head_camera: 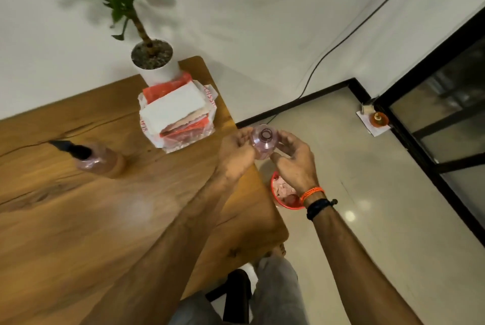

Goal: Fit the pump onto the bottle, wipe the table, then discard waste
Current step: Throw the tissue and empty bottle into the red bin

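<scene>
An open-necked clear pink bottle (pixel 263 141) is held upright between both hands, past the right edge of the wooden table (pixel 105 219). My left hand (pixel 236 154) grips its left side, and my right hand (pixel 295 162) curls round its right side. No pump sits on its neck. A second pink bottle (pixel 98 160) with a black pump (pixel 69 148) stands on the table to the left. Directly under my hands, on the floor, is a red bin (pixel 282 193) with pinkish waste inside.
A pack of tissues in red and white plastic wrap (pixel 178 114) lies at the table's far right corner, in front of a potted plant (pixel 156 62). A black stool (pixel 236 290) and my knees are below. A small orange object (pixel 378 120) sits on paper by the glass door.
</scene>
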Demonstrator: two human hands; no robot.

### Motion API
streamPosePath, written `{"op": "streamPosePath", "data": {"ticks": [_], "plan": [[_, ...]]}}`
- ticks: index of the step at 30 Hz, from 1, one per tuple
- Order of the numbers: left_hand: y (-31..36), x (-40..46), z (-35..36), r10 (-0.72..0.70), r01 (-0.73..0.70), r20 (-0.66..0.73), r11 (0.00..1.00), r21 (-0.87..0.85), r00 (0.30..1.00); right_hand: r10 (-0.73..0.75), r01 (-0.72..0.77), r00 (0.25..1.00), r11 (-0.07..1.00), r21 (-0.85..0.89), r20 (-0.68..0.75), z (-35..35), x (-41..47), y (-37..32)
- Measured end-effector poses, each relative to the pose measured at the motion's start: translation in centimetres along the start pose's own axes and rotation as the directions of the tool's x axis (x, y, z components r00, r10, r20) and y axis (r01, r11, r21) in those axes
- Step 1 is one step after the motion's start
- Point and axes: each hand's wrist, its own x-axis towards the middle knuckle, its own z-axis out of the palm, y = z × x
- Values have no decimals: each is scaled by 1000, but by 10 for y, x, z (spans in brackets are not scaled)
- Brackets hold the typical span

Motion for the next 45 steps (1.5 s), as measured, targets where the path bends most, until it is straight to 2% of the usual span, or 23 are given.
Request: {"op": "streamPosePath", "data": {"ticks": [5, 10, 13, 17, 20, 22, 27, 29, 32, 34, 36, 40, 45], "plan": [[-28, 26, 84, -77, 77, 50, 997, 5, 996, 130, -129, 988, 992, 19, -78, -63, 20, 57], [-79, 60, 150, -207, 204, 90, 978, 50, 974, 279, -274, 956, 960, 61, -94, -98, 45, 130], [-128, 94, 182, -342, 339, 28, 937, 80, 939, 359, -357, 931, 933, 48, -61, -101, 63, 184], [-198, 136, 205, -432, 433, -34, 897, 86, 901, 471, -470, 882, 881, 59, -19, -93, 84, 246], [-253, 166, 217, -531, 537, -90, 842, 62, 843, 534, -533, 845, 844, 60, 7, -80, 100, 303], [-283, 184, 222, -570, 580, -121, 811, 79, 813, 556, -556, 831, 829, 62, 31, -71, 109, 337], [-315, 208, 223, -612, 622, -116, 779, 81, 782, 576, -579, 815, 807, 112, 60, -60, 127, 372], [-321, 218, 222, -606, 614, -113, 788, 50, 787, 587, -591, 806, 786, 181, 80, -58, 133, 379], [-313, 227, 220, -577, 581, -192, 813, -43, 794, 605, -605, 791, 754, 255, 88, -64, 138, 372], [-301, 226, 215, -569, 575, -191, 818, -27, 800, 625, -619, 777, 734, 280, 80, -69, 137, 363], [-282, 217, 208, -541, 550, -129, 834, 46, 831, 635, -622, 770, 727, 293, 61, -74, 131, 345], [-233, 188, 198, -461, 469, -90, 870, 152, 883, 600, -588, 799, 759, 279, 51, -82, 113, 295], [-175, 145, 170, -386, 392, -68, 912, 118, 920, 505, -492, 863, 839, 232, 3, -83, 82, 218]]}}
